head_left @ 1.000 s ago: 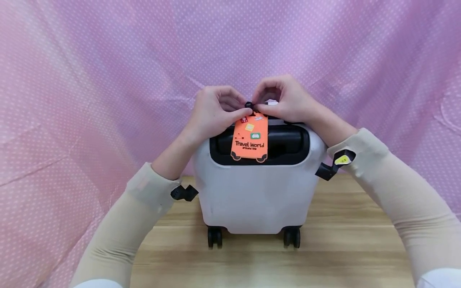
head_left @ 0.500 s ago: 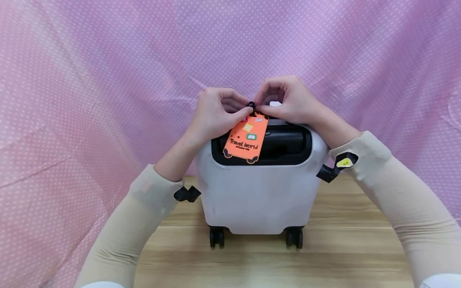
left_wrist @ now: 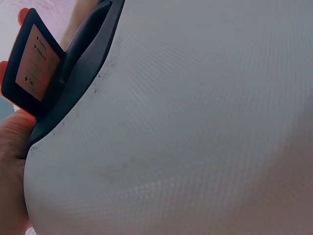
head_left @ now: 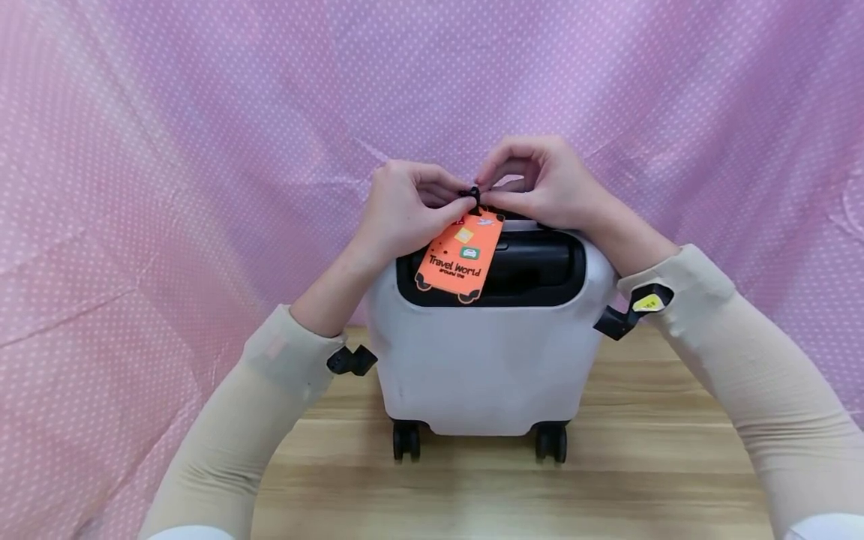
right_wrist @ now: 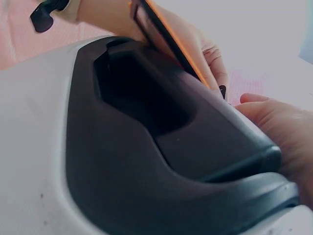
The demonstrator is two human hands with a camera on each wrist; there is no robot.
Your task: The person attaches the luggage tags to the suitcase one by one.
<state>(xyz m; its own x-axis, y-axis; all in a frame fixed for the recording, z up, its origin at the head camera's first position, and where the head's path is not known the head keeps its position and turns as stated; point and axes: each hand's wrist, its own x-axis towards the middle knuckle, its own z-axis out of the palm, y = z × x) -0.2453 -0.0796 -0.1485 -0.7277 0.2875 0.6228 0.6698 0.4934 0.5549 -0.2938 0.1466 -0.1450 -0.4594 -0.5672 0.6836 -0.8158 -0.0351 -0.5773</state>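
An orange luggage tag [head_left: 459, 259] printed "Travel World" hangs at a slant in front of the black handle recess [head_left: 533, 274] of a white suitcase [head_left: 486, 367]. My left hand [head_left: 405, 202] pinches the tag's black strap [head_left: 475, 196] between thumb and index finger, just above the card. From the other side my right hand [head_left: 550, 184] holds the strap's loop at its thumb and index tips. The left wrist view shows the back of the tag [left_wrist: 34, 63], with lines for name, address and tel. Edge-on, the tag [right_wrist: 171, 41] appears above the recess in the right wrist view.
The suitcase stands upright on black wheels [head_left: 406, 442] on a wood-grain surface [head_left: 506, 491]. Pink dotted cloth [head_left: 432, 75] hangs behind it and along the left side. Small black cameras [head_left: 351, 361] stick out from both wrists.
The tag has swung from nearly straight to slanting down-left. The right index fingertip has lifted slightly, and more of the strap's loop shows between the hands.
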